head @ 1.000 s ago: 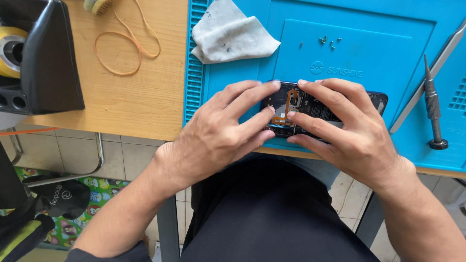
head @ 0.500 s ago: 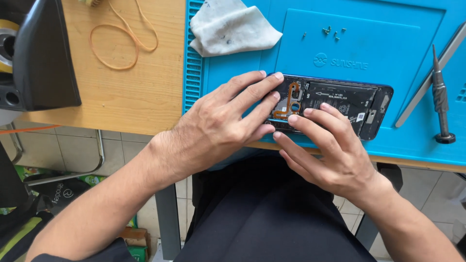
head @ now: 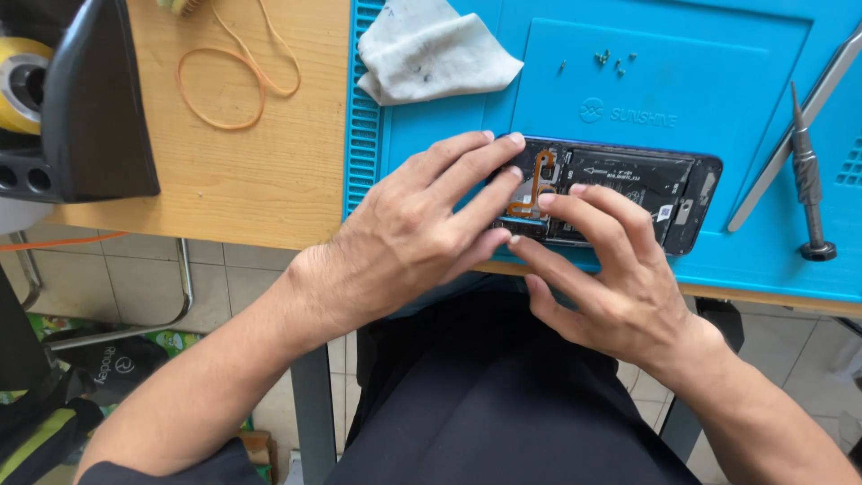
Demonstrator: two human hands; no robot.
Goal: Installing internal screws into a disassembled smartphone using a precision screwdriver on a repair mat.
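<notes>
Right hand [head: 620, 287] slid back off opened phone [head: 642, 184] (fingertips remain); left hand [head: 422, 229] unchanged.

Both hands crowd the phone [head: 628, 184] at the mat's [head: 431, 135] front edge. Behind it, bare mat runs to loose screws [head: 611, 59] near the back edge. A cloth [head: 431, 49] blocks the back-left corner; a screwdriver [head: 806, 175] and tweezers [head: 799, 135] bar the right side.
</notes>
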